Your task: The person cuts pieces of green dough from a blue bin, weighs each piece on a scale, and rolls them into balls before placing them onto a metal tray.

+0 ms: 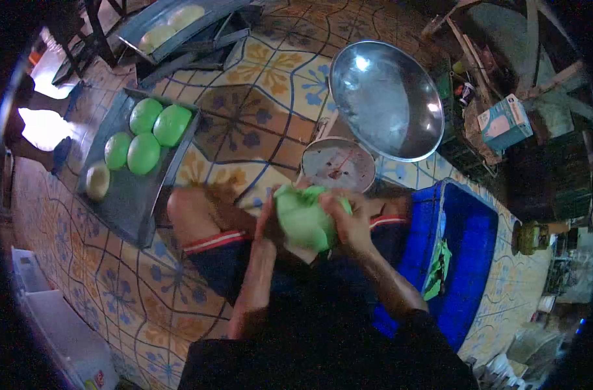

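A light green, soft-looking piece [303, 218], blurred by motion, is between my two hands above my lap. My left hand [268, 218] is against its left side, with the fingers mostly hidden. The fingers of my right hand [346, 220] close round its right side. Just beyond my hands is a round scale dial [338, 166], under a large shiny metal bowl [387, 104]. To the left, a grey metal tray [137, 201] holds several smooth green rounded lumps [143, 154] and one pale lump [98, 181].
A blue plastic crate [462, 260] with something green inside stands close on my right. Another metal tray [208, 29] with pale lumps is at the top left. A small box [505, 123] lies at the right, and a whitish container [72, 338] is at the lower left.
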`<action>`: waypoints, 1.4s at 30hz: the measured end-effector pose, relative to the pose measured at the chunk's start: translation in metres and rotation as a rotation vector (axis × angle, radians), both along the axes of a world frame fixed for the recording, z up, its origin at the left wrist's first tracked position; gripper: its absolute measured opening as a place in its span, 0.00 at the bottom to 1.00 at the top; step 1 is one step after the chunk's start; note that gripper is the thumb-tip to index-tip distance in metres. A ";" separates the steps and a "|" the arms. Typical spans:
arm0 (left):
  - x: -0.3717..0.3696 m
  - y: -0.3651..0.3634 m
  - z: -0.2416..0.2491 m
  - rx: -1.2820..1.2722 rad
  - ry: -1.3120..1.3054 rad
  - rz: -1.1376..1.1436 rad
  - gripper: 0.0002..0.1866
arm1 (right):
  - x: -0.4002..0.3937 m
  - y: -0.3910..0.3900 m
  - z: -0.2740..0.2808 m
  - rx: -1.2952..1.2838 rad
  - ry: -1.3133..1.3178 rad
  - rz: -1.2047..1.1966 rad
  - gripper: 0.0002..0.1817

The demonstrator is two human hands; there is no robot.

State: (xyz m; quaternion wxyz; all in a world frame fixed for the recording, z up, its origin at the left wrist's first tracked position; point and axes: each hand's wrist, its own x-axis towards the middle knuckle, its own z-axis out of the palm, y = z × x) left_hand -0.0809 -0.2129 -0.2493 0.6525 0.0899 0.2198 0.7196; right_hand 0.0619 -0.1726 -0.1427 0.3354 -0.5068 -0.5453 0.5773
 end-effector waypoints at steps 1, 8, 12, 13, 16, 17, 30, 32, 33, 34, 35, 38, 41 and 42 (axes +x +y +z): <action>0.008 -0.006 -0.015 -0.105 -0.166 -0.002 0.23 | 0.002 0.005 0.001 0.007 0.009 -0.004 0.14; 0.013 -0.011 0.029 -0.078 0.264 -0.086 0.38 | 0.003 -0.012 -0.003 0.373 -0.175 0.220 0.14; -0.007 -0.006 -0.009 0.193 0.272 -0.183 0.63 | 0.010 -0.009 0.021 -0.061 -0.274 0.116 0.10; -0.016 -0.010 -0.010 0.310 0.530 -0.344 0.67 | 0.005 -0.002 0.024 -0.042 -0.269 0.160 0.10; -0.024 -0.015 0.032 0.519 0.706 -0.178 0.74 | -0.017 0.001 0.028 0.618 -0.238 0.420 0.14; -0.029 -0.019 0.054 0.527 0.873 -0.199 0.73 | -0.028 0.001 0.032 0.625 -0.224 0.458 0.14; -0.121 -0.038 0.150 0.011 1.686 1.011 0.10 | -0.139 0.009 -0.030 0.510 0.032 0.234 0.27; -0.154 -0.042 0.149 0.247 1.535 1.097 0.06 | -0.179 -0.002 -0.031 -0.009 0.426 0.317 0.24; -0.162 -0.052 0.148 0.245 1.551 1.083 0.06 | -0.216 -0.024 0.001 -0.435 0.905 0.281 0.23; -0.170 -0.065 0.155 0.001 1.627 1.014 0.06 | -0.233 -0.029 0.023 -0.436 0.837 0.332 0.25; -0.180 -0.079 0.159 -0.241 1.694 0.933 0.07 | -0.250 -0.031 0.035 -0.437 0.773 0.378 0.27; -0.268 -0.140 0.030 -0.493 0.770 1.286 0.14 | -0.308 -0.030 0.019 0.442 0.270 0.661 0.28; -0.239 -0.137 0.104 -0.896 1.502 1.452 0.28 | -0.344 -0.049 -0.031 0.721 0.105 0.776 0.30; -0.241 -0.140 0.098 -0.889 1.511 1.443 0.28 | -0.350 -0.052 -0.038 0.632 0.232 0.902 0.31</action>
